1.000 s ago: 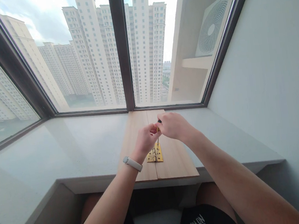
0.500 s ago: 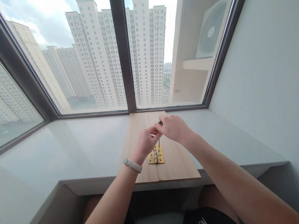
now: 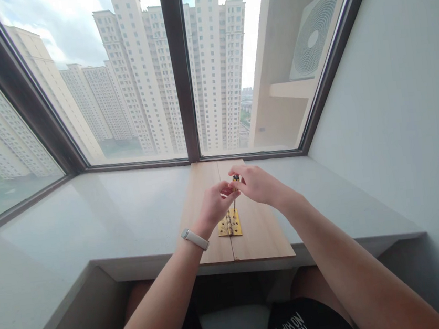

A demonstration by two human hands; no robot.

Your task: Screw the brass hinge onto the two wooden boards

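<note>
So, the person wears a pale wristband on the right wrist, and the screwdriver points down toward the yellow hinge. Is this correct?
Not quite: in the head view, the pale wristband is on the wrist of the left hand, not the right hand. The screwdriver does point down toward the yellow hinge.

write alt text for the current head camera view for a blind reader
A person's left hand and right hand meet at a screwdriver pointing down at a gold hinge lying across two wooden boards. The boards rest on a white windowsill, with tall buildings outside.
</note>
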